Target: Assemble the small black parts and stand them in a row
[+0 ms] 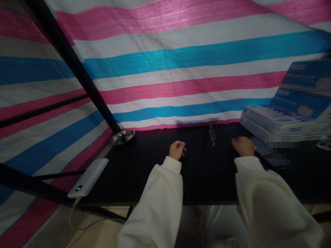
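Note:
My left hand rests on the black tabletop in a loose curl, holding nothing. My right hand lies further right with its fingers stretched toward the left, also holding nothing. Between the hands and toward the back stands a small transparent strip of vial-like pieces, too dim to identify exactly. Neither hand touches it. White sleeves cover both my forearms.
A shiny metal dish sits in the back left corner. A white power bank lies at the left edge with a cable hanging down. Stacked blue-and-white boxes stand at the right. A striped tarp forms the back and left walls.

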Demonstrator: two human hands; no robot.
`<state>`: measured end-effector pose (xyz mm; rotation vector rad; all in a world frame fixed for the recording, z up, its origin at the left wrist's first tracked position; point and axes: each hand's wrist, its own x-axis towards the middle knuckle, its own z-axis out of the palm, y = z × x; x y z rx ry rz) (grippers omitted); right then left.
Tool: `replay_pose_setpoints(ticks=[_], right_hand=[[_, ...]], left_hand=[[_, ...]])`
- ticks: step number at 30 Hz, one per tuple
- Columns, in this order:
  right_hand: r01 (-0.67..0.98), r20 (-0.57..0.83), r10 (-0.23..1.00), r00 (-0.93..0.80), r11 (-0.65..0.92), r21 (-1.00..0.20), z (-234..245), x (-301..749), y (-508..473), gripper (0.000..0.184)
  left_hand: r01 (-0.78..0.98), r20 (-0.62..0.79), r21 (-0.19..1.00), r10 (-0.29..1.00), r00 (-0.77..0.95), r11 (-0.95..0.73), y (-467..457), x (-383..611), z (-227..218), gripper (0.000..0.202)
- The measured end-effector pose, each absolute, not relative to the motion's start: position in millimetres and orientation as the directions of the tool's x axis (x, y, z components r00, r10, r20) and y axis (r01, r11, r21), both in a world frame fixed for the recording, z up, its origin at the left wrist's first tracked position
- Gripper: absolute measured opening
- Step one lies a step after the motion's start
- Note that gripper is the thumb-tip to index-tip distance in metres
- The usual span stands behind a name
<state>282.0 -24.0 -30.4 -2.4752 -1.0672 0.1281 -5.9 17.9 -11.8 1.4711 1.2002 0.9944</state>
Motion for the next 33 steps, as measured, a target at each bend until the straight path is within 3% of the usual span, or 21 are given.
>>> replay_pose_setpoints(ticks=[6, 11, 17, 23, 28, 33], right_hand=[[0.744, 0.208, 0.737, 0.643, -0.537, -0.397, -24, 269, -23, 0.028], [0.828, 0.225, 0.833, 0.506, -0.397, -0.396, -17, 253, -23, 0.024], [0.871, 0.164, 0.907, 0.388, -0.302, -0.388, -13, 242, -24, 0.025], [0.890, 0.117, 0.936, 0.333, -0.270, -0.367, -14, 237, -23, 0.028], [0.897, 0.143, 0.934, 0.328, -0.261, -0.356, -14, 231, -23, 0.033], [0.895, 0.170, 0.923, 0.344, -0.268, -0.356, -14, 225, -20, 0.035]], left_hand=[[0.330, 0.157, 0.915, 0.959, 0.235, -0.231, 15, 1, -15, 0.021], [0.513, 0.357, 0.678, 0.846, 0.396, -0.526, 2, 16, -8, 0.035], [0.573, 0.322, 0.480, 0.741, 0.589, -0.664, 2, 41, -1, 0.042], [0.614, 0.254, 0.440, 0.746, 0.615, -0.656, 14, 60, -5, 0.036], [0.603, 0.345, 0.397, 0.721, 0.601, -0.692, 18, 60, -4, 0.025], [0.547, 0.425, 0.532, 0.763, 0.487, -0.646, 22, 36, 17, 0.019]])
